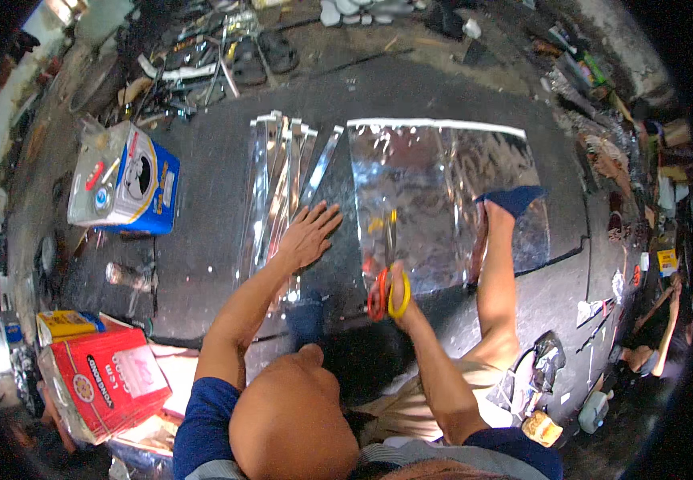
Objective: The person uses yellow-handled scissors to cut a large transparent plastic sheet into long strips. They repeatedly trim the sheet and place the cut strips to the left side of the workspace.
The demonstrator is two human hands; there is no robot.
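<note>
My left hand [308, 236] lies flat with its fingers spread over the right side of a bundle of shiny silver strips [270, 184]. A single strip [324, 164] slants just beyond its fingertips. In my right hand [405, 308] is a pair of scissors [390, 244] with one red-orange and one yellow handle loop. Their blades point away from me, over the left part of a large silver reflective sheet [406, 176]. A white band runs along the sheet's far edge. My foot in a dark blue sock [514, 200] rests on the sheet's right side.
A blue and white box [150, 180] stands at the left, with small items on top. Nearer lies a red carton [102, 380]. Metal pieces and scraps [218, 64] clutter the far left. At the right edge another person's arm [666, 324] shows, near a black plastic bag [548, 360].
</note>
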